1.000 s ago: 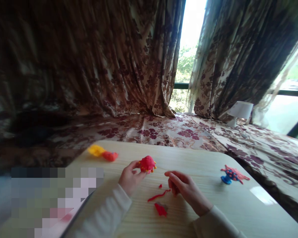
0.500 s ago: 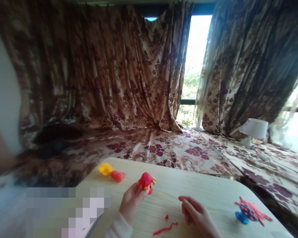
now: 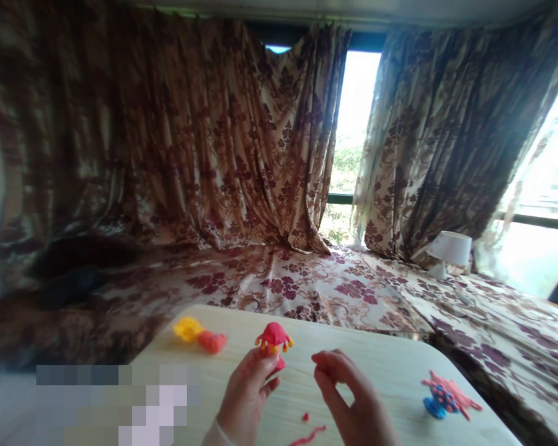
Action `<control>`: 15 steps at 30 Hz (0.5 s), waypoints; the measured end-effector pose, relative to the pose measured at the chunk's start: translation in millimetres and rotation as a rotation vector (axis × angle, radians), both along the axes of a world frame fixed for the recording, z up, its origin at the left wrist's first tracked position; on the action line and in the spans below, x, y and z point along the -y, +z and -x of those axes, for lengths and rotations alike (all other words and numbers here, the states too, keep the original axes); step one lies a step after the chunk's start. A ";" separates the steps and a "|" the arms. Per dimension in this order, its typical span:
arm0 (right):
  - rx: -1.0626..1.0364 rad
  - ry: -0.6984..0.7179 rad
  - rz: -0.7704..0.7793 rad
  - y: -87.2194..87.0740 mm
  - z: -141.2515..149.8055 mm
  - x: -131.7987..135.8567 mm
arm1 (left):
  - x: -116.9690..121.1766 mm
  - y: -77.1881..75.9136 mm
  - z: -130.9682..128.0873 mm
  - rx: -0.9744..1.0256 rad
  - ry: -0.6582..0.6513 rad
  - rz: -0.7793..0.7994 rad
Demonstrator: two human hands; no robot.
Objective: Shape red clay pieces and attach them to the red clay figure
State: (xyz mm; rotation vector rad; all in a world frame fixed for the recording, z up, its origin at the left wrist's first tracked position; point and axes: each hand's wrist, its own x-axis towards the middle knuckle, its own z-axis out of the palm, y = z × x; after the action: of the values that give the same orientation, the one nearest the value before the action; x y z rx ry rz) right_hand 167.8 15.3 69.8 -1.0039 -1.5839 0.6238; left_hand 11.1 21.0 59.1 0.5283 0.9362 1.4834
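Note:
My left hand point(image 3: 246, 399) pinches a small red clay figure point(image 3: 274, 340) with yellow tips and holds it upright above the pale wooden table point(image 3: 381, 371). Just to its right, my right hand point(image 3: 353, 402) is raised with thumb and forefinger pressed together; what they hold, if anything, is too small to see. Below my hands lie a thin red clay strip point(image 3: 308, 436) and a tiny red crumb point(image 3: 305, 417).
A yellow and orange clay piece point(image 3: 199, 334) lies at the table's far left. A pink and blue clay figure point(image 3: 446, 399) sits at the right edge. Floral cloth covers the ledge behind, with a white lamp point(image 3: 449, 253) and patterned curtains before the windows.
The view has tilted upward. My left hand has lifted the red figure higher, and my right hand has risen off the table toward it.

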 end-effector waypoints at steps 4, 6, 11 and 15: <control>0.266 0.043 -0.294 33.6 19.5 0.7 | 3.4 4.9 -0.3 0.024 -0.013 -0.009; 0.369 0.049 -0.370 42.5 26.4 -1.3 | 4.0 5.7 0.0 0.056 -0.022 -0.013; 0.557 0.055 -0.418 51.3 37.4 -4.8 | 4.2 3.8 4.1 0.144 -0.017 -0.041; 0.567 0.062 -0.413 52.8 39.3 -4.9 | 5.4 3.0 5.9 0.155 -0.032 -0.053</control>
State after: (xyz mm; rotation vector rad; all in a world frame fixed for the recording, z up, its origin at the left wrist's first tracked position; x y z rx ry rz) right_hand 128.5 20.1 122.6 -0.8565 -2.1348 0.0273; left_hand 5.3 15.6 62.1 0.4572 0.7665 1.5010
